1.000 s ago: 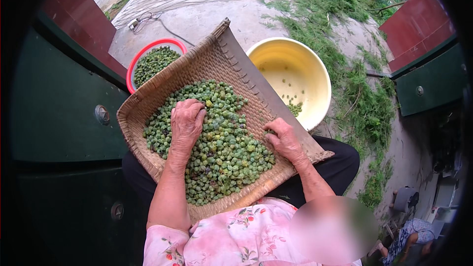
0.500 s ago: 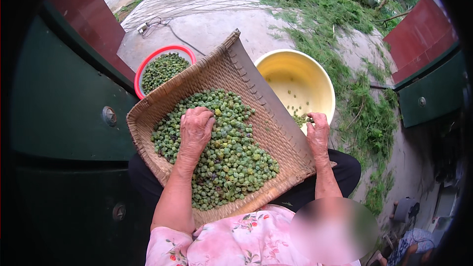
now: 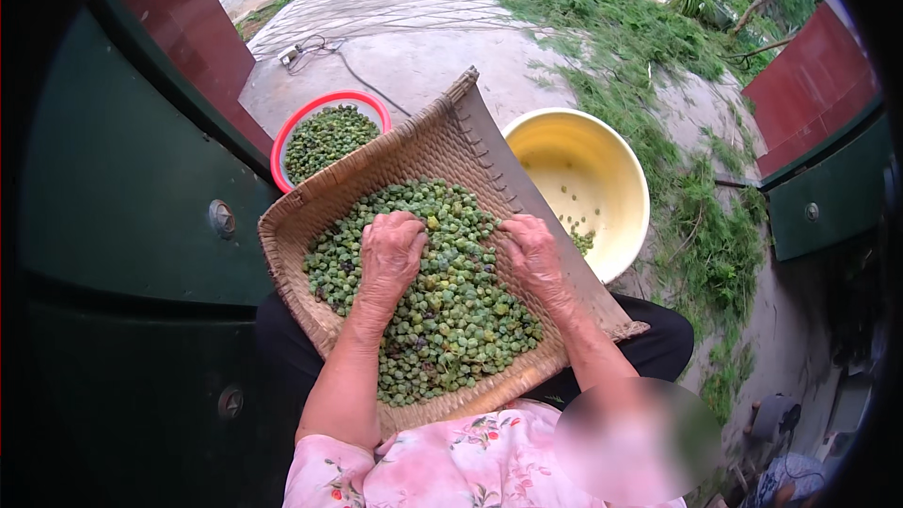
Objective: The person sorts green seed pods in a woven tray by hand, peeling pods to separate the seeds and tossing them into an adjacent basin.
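Note:
A woven winnowing basket point(image 3: 414, 158) rests tilted across my lap, heaped with small round green fruits point(image 3: 442, 320), a few of them dark or yellowish. My left hand point(image 3: 390, 249) is over the upper middle of the heap, fingers curled down and pressed together against the fruits. At the heap's right edge is my right hand point(image 3: 534, 249), its fingers also bent and closed near the woven surface. Whatever either hand's fingertips hold is hidden. Right of the basket stands a yellow basin point(image 3: 611, 169) with a few green fruits at its bottom.
A red-rimmed basin point(image 3: 282, 146) of similar green fruits stands beyond the basket on the left. Cut green foliage point(image 3: 715, 254) covers the ground at right. A dark green door panel point(image 3: 132, 198) is close on my left. A cable point(image 3: 367, 83) lies on the concrete ahead.
My right hand has moved left from above the yellow basin to the right edge of the heap in the basket. My left hand stays over the heap. The whole view has shifted slightly.

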The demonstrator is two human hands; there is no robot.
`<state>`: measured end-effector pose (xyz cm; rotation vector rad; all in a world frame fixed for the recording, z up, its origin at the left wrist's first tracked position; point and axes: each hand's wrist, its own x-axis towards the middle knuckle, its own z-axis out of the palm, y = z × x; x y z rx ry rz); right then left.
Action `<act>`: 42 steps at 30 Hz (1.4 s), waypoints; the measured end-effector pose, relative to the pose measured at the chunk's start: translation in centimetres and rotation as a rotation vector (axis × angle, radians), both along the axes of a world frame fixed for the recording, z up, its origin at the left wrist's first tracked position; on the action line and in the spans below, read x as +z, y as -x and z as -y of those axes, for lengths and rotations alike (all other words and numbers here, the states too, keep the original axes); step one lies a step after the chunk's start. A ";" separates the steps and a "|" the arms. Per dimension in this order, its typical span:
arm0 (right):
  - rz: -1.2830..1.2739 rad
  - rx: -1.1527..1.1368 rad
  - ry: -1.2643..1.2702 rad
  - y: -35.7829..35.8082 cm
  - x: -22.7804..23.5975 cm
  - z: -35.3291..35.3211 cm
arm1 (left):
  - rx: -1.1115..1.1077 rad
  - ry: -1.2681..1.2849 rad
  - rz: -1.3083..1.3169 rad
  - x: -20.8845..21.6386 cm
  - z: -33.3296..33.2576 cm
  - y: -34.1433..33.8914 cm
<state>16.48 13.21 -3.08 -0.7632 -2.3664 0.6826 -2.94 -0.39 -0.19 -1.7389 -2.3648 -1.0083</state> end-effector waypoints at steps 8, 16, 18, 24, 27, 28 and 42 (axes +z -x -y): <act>-0.082 -0.057 0.029 4.4 -1.5 -1.0 | -0.008 0.007 0.009 0.0 0.1 0.1; 0.116 -0.135 -0.057 6.3 -2.4 -1.4 | -0.003 0.017 0.006 0.0 0.0 0.0; 0.077 -0.132 -0.035 6.1 -2.2 -1.2 | -0.002 0.021 0.012 0.0 0.1 0.1; -0.155 -0.091 0.107 5.2 -0.3 0.2 | 0.014 -0.095 0.042 0.6 0.0 -0.3; -0.225 -0.090 0.255 5.0 1.1 1.8 | -0.022 -0.189 0.105 0.7 0.0 -0.4; -0.245 -0.082 0.334 5.0 1.5 2.3 | -0.059 -0.218 0.183 0.6 0.0 -0.5; -0.302 -0.026 0.463 5.6 3.4 5.7 | -0.122 -0.047 1.019 2.0 0.2 -2.1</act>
